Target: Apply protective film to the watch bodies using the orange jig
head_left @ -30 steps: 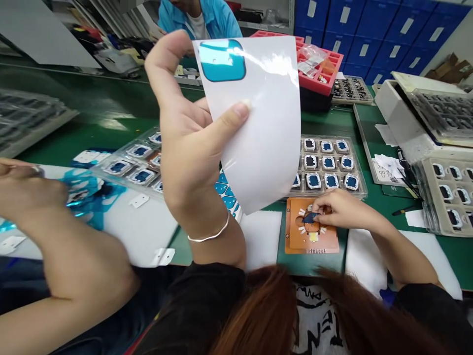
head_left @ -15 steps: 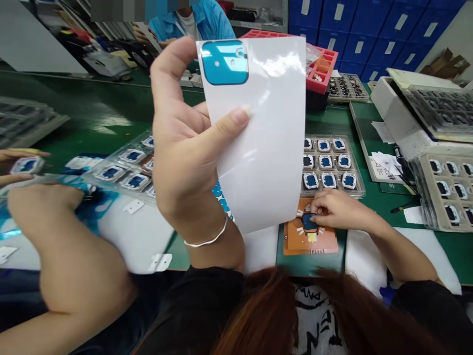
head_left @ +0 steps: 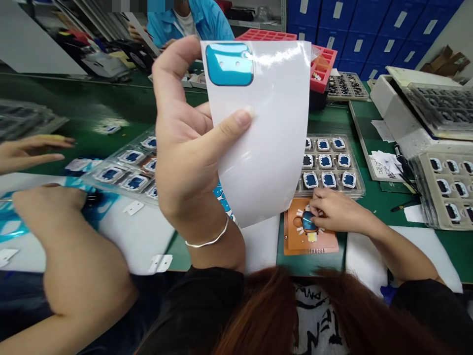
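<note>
My left hand [head_left: 188,133] holds up a glossy white sheet [head_left: 269,143], thumb across its front and the other fingers behind. In the sheet's upper left corner is a rounded blue film sticker [head_left: 229,65] with small holes. Lower right, the fingertips of my right hand [head_left: 327,209] are pinched at the edge of a small blue, rounded-square watch-like piece [head_left: 309,222]. That piece rests on an orange jig plate [head_left: 327,242] and shows a bright reflection. Just behind the jig, a clear plastic tray [head_left: 357,190] carries white-framed pieces with blue centres; the sheet covers its left part.
Another clear tray [head_left: 107,183] of pieces stands left, beside a co-worker's arm [head_left: 74,241] and hand [head_left: 33,153]. Beige trays [head_left: 443,197] and a white foam box [head_left: 395,108] are at right. Behind are a red compartment tray [head_left: 327,69] and blue bins [head_left: 343,29].
The sheet in my left hand has shifted slightly right. The blue piece under my right fingers catches a brighter reflection. The co-worker's far hand has released a white-framed piece and extended rightward.
</note>
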Motion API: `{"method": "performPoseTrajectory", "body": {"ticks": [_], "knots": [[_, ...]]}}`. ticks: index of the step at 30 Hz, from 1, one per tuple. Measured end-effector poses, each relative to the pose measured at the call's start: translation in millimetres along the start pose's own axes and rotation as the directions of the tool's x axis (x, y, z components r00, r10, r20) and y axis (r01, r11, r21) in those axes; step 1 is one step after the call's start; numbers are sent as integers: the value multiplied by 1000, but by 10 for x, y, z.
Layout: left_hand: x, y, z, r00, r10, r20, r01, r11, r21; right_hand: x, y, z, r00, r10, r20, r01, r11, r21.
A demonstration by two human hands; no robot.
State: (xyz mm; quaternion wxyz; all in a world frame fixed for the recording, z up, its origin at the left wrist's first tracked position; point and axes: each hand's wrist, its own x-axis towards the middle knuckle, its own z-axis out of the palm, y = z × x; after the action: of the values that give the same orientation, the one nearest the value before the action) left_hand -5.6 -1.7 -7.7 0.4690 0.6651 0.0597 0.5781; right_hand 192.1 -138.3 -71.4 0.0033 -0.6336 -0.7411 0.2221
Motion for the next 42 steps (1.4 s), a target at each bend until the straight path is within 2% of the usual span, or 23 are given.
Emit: {"method": "performPoseTrajectory", "body": {"ticks": [8,15,20,24,27,34,36,42], "knots": [[20,-9,4,1000,8,2,-8,1000,29,-12,-31,-13,1000,14,-23,-14,1000,-12],[-12,28,5,1000,23,3,-23,999,-31,-9,-16,-3,1000,-7,9,7,1000,-5],[-7,36,18,1000,-9,-19,8,999,-47,-35,-59,-1,999,-16,-48,13,997,-74],[-14,18,-2,1000,-13,-20,12,1000,-21,-74,-106,-5,987,-102,-125,71,971,-230],[-13,4,-20,1000,13,-26,-13,1000,2,-81,-109,18,971,-205,-124,158,937,-311],[14,23,6,995,-90,-36,87,992,-90,-84,-61,29,961,-260,-93,218,920,-325],[6,18,-9,996,-76,-36,74,996,-54,-90,-58,4,963,-258,-79,223,926,-305],[-7,-83,-211,997,71,-17,-64,962,267,-118,-68,4,948,-319,8,311,918,-248]]}}
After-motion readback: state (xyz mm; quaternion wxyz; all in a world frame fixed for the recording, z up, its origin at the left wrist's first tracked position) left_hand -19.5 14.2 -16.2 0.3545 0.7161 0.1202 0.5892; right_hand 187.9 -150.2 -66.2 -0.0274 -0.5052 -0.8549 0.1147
